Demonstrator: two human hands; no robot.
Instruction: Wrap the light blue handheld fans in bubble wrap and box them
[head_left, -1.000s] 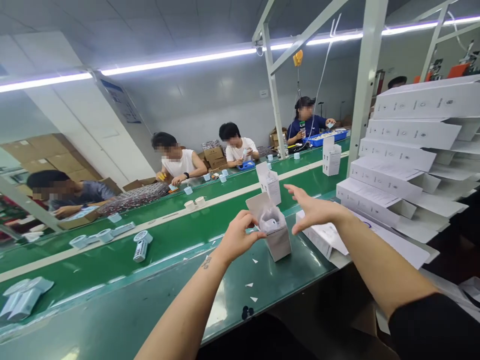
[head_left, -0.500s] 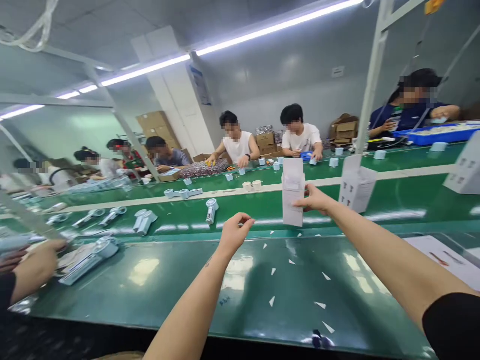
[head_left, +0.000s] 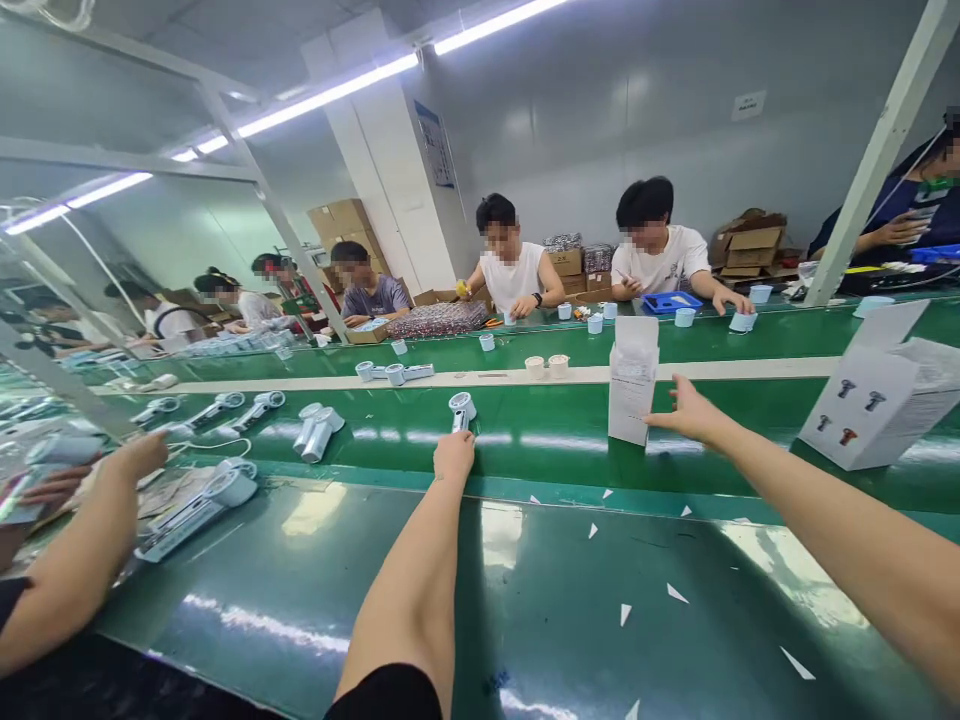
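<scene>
Reaching forward over the green belt, my left hand (head_left: 454, 460) is closed round the lower handle of a light-blue handheld fan (head_left: 463, 404). My right hand (head_left: 697, 410) has its fingers spread beside an upright white box (head_left: 630, 395) with a raised flap. Its thumb tip is at the box's right edge; whether it touches cannot be told. Clear wrapping shows in the top of that box. Further right stands another white box (head_left: 862, 410) with fan pictures printed on its side.
More handheld fans (head_left: 316, 432) lie on the belt (head_left: 390, 440) to the left. A co-worker's arm (head_left: 82, 540) reaches in at the left. White paper scraps (head_left: 676, 593) are scattered on the near table (head_left: 315, 570). Several people sit across the belt, near light-blue cups (head_left: 595, 323).
My right hand has let go of the white box, which stands on the belt, and opened beside it. My left hand has reached forward and taken hold of the handheld fan. The view has shifted.
</scene>
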